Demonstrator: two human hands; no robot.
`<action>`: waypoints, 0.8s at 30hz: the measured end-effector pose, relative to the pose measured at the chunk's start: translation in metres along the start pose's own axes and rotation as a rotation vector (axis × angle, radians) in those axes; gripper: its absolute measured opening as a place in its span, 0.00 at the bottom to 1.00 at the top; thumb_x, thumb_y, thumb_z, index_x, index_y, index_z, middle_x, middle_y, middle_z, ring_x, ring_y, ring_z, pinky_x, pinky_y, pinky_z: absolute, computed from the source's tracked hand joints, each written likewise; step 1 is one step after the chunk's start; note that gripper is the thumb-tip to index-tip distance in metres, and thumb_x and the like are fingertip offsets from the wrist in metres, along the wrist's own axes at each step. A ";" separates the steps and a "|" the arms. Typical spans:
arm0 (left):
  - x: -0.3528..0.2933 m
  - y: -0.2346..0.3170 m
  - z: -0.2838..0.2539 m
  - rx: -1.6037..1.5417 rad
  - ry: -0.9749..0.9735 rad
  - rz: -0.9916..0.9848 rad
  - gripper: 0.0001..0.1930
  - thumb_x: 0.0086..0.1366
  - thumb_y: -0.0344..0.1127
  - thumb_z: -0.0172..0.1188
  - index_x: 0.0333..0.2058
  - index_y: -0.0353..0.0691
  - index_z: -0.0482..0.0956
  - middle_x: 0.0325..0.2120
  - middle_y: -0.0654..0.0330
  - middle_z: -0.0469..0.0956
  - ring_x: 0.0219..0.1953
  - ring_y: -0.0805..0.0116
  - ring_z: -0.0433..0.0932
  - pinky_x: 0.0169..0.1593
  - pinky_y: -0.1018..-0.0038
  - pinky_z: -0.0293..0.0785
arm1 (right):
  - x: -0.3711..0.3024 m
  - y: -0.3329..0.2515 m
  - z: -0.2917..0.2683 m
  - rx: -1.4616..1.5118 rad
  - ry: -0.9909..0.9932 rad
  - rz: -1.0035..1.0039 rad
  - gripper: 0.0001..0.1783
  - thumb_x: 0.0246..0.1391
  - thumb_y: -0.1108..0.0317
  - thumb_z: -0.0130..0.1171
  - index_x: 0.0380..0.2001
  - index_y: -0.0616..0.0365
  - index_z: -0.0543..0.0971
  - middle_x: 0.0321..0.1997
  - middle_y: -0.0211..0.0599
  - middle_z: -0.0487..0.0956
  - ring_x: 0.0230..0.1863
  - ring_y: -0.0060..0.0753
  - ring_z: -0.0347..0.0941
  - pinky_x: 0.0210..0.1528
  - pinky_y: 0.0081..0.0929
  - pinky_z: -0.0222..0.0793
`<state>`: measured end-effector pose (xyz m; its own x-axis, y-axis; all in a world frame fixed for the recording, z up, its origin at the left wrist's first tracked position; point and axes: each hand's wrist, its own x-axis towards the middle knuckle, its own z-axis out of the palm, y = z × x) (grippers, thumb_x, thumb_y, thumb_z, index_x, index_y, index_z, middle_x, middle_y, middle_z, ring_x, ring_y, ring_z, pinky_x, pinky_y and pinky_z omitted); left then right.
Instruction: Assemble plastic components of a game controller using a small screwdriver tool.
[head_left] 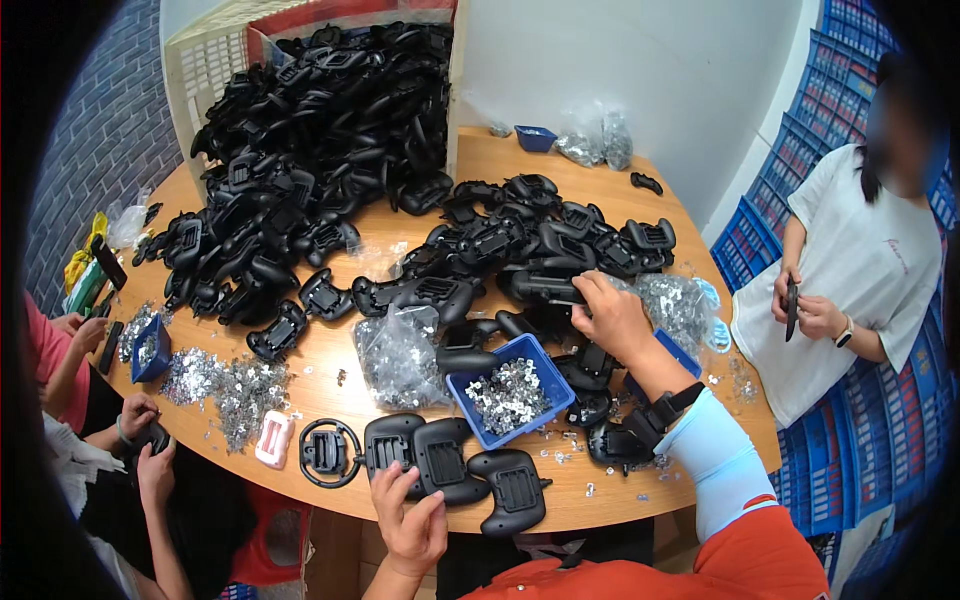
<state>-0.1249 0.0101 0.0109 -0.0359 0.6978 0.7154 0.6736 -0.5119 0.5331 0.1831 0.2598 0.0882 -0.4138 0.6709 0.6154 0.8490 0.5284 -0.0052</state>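
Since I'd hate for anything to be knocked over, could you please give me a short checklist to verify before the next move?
1. Right hand at the black controller: ok, fingers by its right end.
2. Firm grip there: cannot tell.
3. Left hand free: ok, nothing seen in it.
4. Blue tray stocked: ok, small silvery pieces inside.
5. Tabletop near the tray free of loose pieces: not ok, several lie scattered.

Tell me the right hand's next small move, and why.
Probably draw the black controller toward the near row of controllers: the right hand appears to touch that controller's end, and the left hand looks empty beside the row.
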 end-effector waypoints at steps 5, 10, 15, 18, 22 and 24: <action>0.013 0.019 0.007 -0.207 0.003 0.053 0.12 0.52 0.18 0.61 0.36 0.36 0.79 0.39 0.49 0.79 0.42 0.49 0.79 0.45 0.62 0.76 | 0.004 -0.009 -0.016 0.352 0.231 0.204 0.12 0.43 0.69 0.64 0.33 0.61 0.78 0.32 0.43 0.78 0.34 0.48 0.78 0.36 0.36 0.74; 0.009 0.038 0.027 -0.549 -0.130 -0.253 0.07 0.59 0.18 0.58 0.37 0.31 0.80 0.33 0.52 0.81 0.36 0.62 0.82 0.39 0.74 0.77 | -0.012 -0.027 -0.037 0.395 0.173 0.251 0.10 0.45 0.68 0.65 0.30 0.62 0.78 0.30 0.44 0.79 0.34 0.48 0.78 0.38 0.35 0.73; 0.001 0.053 0.048 -0.683 -0.373 -0.328 0.07 0.62 0.20 0.57 0.38 0.32 0.80 0.32 0.55 0.81 0.34 0.67 0.81 0.39 0.76 0.77 | -0.007 -0.032 -0.031 0.437 -0.028 0.317 0.14 0.48 0.62 0.65 0.32 0.62 0.79 0.32 0.43 0.79 0.36 0.48 0.78 0.38 0.37 0.73; -0.005 0.060 0.056 -0.696 -0.460 -0.355 0.07 0.63 0.20 0.57 0.39 0.31 0.80 0.33 0.56 0.81 0.36 0.70 0.81 0.41 0.76 0.78 | 0.002 -0.023 0.003 0.350 -0.134 0.217 0.11 0.49 0.66 0.62 0.36 0.58 0.79 0.39 0.43 0.77 0.38 0.49 0.79 0.41 0.44 0.74; -0.002 0.063 0.054 -0.629 -0.527 -0.342 0.06 0.64 0.22 0.57 0.39 0.31 0.80 0.33 0.56 0.80 0.36 0.71 0.81 0.40 0.77 0.78 | 0.014 -0.015 0.035 0.078 -0.279 0.046 0.08 0.49 0.72 0.57 0.36 0.55 0.77 0.43 0.44 0.74 0.38 0.52 0.79 0.39 0.48 0.75; -0.003 0.064 0.052 -0.644 -0.552 -0.403 0.06 0.65 0.22 0.57 0.40 0.31 0.80 0.33 0.57 0.80 0.36 0.71 0.81 0.41 0.77 0.78 | 0.018 -0.006 0.043 0.028 -0.294 -0.052 0.07 0.49 0.74 0.56 0.34 0.55 0.76 0.42 0.45 0.73 0.36 0.52 0.79 0.36 0.49 0.75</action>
<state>-0.0428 0.0016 0.0197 0.2895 0.9371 0.1950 0.1425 -0.2436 0.9593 0.1563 0.2907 0.0651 -0.5375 0.7624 0.3603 0.8165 0.5774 -0.0036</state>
